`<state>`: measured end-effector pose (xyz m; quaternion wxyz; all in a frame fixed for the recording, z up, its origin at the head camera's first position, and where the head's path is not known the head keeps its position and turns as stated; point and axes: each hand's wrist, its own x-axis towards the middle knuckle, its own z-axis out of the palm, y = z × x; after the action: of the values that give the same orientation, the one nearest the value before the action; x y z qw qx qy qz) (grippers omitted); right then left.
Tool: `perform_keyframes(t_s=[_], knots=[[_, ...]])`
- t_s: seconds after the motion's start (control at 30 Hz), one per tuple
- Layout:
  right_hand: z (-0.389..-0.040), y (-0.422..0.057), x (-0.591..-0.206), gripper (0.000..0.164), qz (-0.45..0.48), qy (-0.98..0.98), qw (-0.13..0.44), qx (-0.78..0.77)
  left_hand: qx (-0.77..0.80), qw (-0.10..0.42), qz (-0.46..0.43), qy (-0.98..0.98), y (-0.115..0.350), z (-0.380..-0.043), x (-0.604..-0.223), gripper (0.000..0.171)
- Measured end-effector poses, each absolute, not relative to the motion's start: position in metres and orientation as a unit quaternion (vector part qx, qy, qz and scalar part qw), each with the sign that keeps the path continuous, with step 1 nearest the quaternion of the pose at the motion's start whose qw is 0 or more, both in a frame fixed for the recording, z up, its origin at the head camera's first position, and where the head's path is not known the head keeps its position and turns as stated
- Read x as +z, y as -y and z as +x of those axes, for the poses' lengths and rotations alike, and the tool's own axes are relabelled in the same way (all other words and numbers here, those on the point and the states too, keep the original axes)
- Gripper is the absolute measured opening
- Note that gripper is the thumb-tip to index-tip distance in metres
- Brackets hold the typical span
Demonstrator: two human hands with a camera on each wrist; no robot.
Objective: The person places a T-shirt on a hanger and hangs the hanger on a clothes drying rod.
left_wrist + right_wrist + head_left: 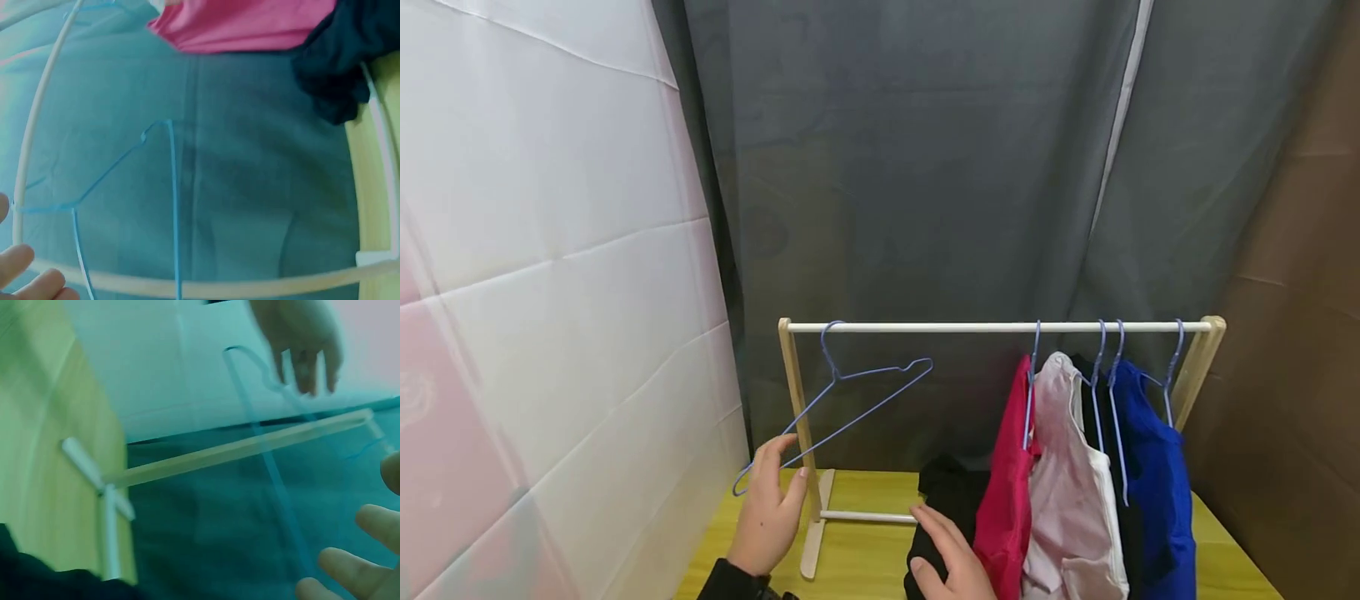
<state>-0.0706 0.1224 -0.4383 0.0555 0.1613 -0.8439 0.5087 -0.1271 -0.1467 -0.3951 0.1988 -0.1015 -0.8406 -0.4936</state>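
Note:
A blue wire hanger with no garment on it hangs tilted from the white rail near the rack's left end. My left hand is at the hanger's lower left corner, fingers loosely bent and thumb apart, gripping nothing. In the left wrist view, its fingertips show near the rail and the hook. Fingers spread, my right hand is in front of a bunched black cloth, which it overlaps in the head view. The right wrist view shows these fingers holding nothing.
Toward the rack's right end hang a red garment, a pale pink one, a black one and a blue one, on blue hangers. The wooden rack stands on a yellow table. Grey curtain behind; white sheet at left.

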Motion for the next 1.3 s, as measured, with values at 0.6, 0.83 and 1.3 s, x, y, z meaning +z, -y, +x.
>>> perform_keyframes(t_s=[0.6,0.83,1.3], knots=[[-0.077,-0.154,-0.51,0.044,0.073,0.875,0.186,0.44,-0.395,0.147,-0.089,0.902,0.192,-0.145,-0.379,0.064],[-0.076,-0.171,-0.518,0.049,0.022,0.882,0.25,0.399,-0.36,0.069,-0.104,0.925,0.203,-0.167,-0.385,0.053],[-0.075,-0.184,-0.513,0.045,0.002,0.885,0.231,0.405,-0.541,-0.065,-0.139,0.827,0.191,-0.174,-0.391,0.034]])
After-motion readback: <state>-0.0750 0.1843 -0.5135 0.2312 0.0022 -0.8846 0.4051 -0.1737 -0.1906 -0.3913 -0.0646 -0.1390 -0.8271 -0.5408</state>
